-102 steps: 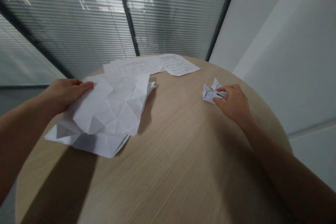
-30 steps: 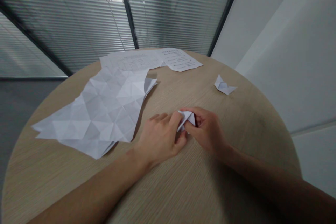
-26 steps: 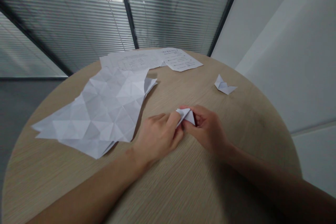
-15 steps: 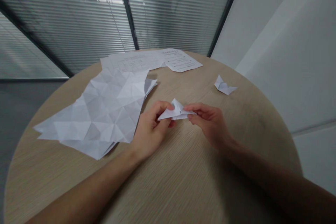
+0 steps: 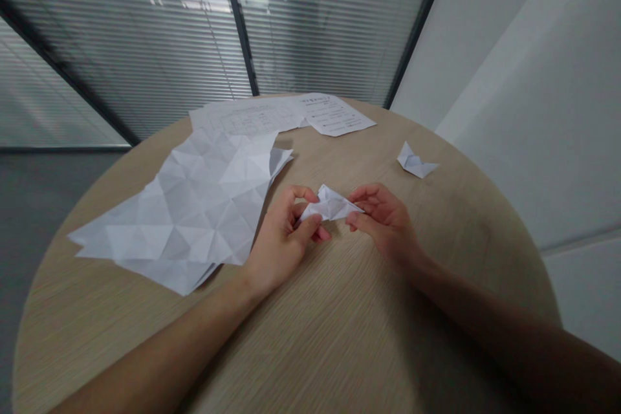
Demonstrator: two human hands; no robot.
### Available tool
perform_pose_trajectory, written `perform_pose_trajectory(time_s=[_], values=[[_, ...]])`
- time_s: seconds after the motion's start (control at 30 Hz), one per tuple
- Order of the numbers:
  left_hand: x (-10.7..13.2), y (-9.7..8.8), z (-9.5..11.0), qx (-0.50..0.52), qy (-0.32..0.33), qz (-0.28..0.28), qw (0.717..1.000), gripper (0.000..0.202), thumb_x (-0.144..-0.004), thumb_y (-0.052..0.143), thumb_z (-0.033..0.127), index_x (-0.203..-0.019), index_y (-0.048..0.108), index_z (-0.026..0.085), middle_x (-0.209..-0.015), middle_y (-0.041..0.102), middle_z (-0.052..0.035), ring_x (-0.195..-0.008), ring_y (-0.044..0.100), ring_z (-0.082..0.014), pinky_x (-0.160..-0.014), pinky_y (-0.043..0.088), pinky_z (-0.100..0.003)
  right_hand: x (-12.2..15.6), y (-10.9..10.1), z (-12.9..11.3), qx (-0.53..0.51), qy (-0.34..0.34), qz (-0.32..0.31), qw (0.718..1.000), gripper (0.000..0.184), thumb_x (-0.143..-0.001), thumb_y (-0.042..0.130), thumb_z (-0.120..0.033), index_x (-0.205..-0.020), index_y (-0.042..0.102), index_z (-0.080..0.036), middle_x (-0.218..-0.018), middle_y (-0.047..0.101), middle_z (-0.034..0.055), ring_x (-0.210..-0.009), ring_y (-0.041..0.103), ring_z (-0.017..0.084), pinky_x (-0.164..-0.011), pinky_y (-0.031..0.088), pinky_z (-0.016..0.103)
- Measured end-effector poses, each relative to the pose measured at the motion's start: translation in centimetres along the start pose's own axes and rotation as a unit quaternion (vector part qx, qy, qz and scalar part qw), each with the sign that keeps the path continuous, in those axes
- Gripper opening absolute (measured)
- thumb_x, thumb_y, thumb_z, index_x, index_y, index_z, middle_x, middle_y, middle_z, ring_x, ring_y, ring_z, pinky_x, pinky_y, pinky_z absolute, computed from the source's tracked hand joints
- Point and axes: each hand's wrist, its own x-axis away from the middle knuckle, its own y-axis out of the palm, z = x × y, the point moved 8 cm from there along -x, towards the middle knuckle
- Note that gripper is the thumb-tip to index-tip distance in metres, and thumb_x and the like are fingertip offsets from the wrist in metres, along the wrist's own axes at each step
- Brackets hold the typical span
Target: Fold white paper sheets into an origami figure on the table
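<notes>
Between my hands is a small folded piece of white paper (image 5: 330, 204), spread into a wide, peaked triangle. My left hand (image 5: 285, 231) grips its left part, with the fingers curled over and hiding some of it. My right hand (image 5: 381, 217) pinches the pointed right tip between its fingers. Both hands are just above the wooden table, and the paper's underside is hidden. To the left of my left hand lies a large creased white paper sheet (image 5: 194, 207), its edge close to my wrist.
The round wooden table (image 5: 339, 343) carries printed paper sheets (image 5: 334, 115) at the far edge. A small folded paper model (image 5: 414, 163) stands at the right. Slatted glass partitions rise behind the table, and a pale wall stands to the right.
The folded paper has gone from a narrow, tight triangle to a wider, opened shape. My hands have drawn slightly apart, and the left hand has shifted to the paper's left side.
</notes>
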Motion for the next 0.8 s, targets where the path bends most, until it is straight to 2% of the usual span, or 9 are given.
perform_pose_trajectory(time_s=[0.07,0.13,0.27,0.4,0.5,0.57,0.63,0.73,0.8], values=[[0.1,0.0,0.3,-0.020,0.018,0.001,1.000,0.011,-0.087,0.056,0.023,-0.096,0.051,0.020,-0.065,0.066,0.0022,-0.061,0.061,-0.0127,-0.062,0.047,-0.026,0.0,-0.1,-0.1,0.000,-0.007,0.005,1.000,0.014,-0.083,0.063,-0.036,-0.083,0.064,-0.022,-0.066,0.065,-0.0022,-0.058,0.060,0.012,-0.056,0.050,0.026],[0.2,0.0,0.7,-0.039,0.034,-0.007,0.999,0.007,-0.084,0.057,0.022,-0.090,0.058,0.018,-0.071,0.068,0.0001,-0.066,0.061,-0.0131,-0.064,0.047,-0.026,0.1,-0.1,-0.1,0.013,-0.003,-0.004,1.000,0.023,-0.088,0.057,-0.040,-0.079,0.067,-0.021,-0.064,0.064,-0.0009,-0.058,0.060,0.013,-0.057,0.050,0.027],[0.4,0.4,1.4,-0.061,0.058,-0.039,0.996,0.015,-0.084,0.054,0.025,-0.083,0.068,0.018,-0.081,0.067,-0.0017,-0.075,0.058,-0.0142,-0.068,0.045,-0.027,0.2,0.2,0.4,0.031,0.026,-0.023,0.999,0.013,-0.077,0.069,-0.031,-0.085,0.070,-0.021,-0.068,0.066,-0.0010,-0.060,0.059,0.013,-0.055,0.047,0.026],[0.3,-0.2,0.4,-0.041,0.035,0.010,0.998,0.014,-0.082,0.064,0.027,-0.092,0.061,0.019,-0.075,0.059,0.0018,-0.063,0.051,-0.0112,-0.056,0.040,-0.023,0.2,0.6,0.9,0.007,0.046,-0.038,0.998,0.023,-0.070,0.071,-0.025,-0.093,0.068,-0.023,-0.075,0.069,-0.0005,-0.062,0.061,0.014,-0.057,0.049,0.028],[0.2,-0.4,-0.1,-0.019,0.048,0.030,0.998,0.038,-0.078,0.068,0.020,-0.112,0.051,0.021,-0.082,0.062,0.0018,-0.066,0.055,-0.0119,-0.059,0.044,-0.023,0.1,0.5,0.8,-0.001,0.030,-0.031,0.999,0.023,-0.070,0.071,-0.023,-0.092,0.064,-0.023,-0.077,0.068,-0.0005,-0.064,0.061,0.014,-0.059,0.049,0.028],[0.2,-0.5,0.2,-0.054,0.074,0.031,0.995,0.039,-0.079,0.068,0.018,-0.115,0.053,0.021,-0.090,0.065,-0.0013,-0.075,0.059,-0.0140,-0.067,0.048,-0.026,0.1,0.3,0.5,0.006,0.014,-0.021,1.000,0.022,-0.070,0.070,-0.023,-0.091,0.061,-0.024,-0.075,0.065,-0.0014,-0.063,0.059,0.014,-0.057,0.047,0.027],[0.3,-0.6,0.7,-0.127,0.100,0.034,0.986,0.029,-0.080,0.068,0.018,-0.108,0.061,0.020,-0.094,0.066,-0.0032,-0.082,0.061,-0.0158,-0.074,0.049,-0.029,0.0,0.2,0.3,0.013,0.004,-0.016,1.000,0.021,-0.071,0.069,-0.022,-0.090,0.059,-0.024,-0.072,0.062,-0.0023,-0.061,0.056,0.013,-0.055,0.045,0.027],[0.2,-0.5,1.1,-0.210,0.096,0.027,0.973,0.021,-0.079,0.071,0.019,-0.100,0.068,0.019,-0.089,0.065,-0.0022,-0.079,0.060,-0.0161,-0.071,0.048,-0.029,0.0,0.2,0.0,0.010,-0.003,-0.016,1.000,0.021,-0.071,0.069,-0.022,-0.088,0.056,-0.024,-0.069,0.058,-0.0036,-0.059,0.053,0.012,-0.053,0.044,0.026],[0.2,-0.6,1.2,-0.226,0.085,0.032,0.970,0.017,-0.077,0.073,0.021,-0.094,0.071,0.019,-0.094,0.065,-0.0037,-0.082,0.060,-0.0170,-0.072,0.049,-0.030,0.1,0.2,-0.2,0.001,-0.008,-0.015,1.000,0.020,-0.072,0.069,-0.022,-0.087,0.055,-0.024,-0.068,0.057,-0.0043,-0.058,0.053,0.012,-0.053,0.044,0.025]])
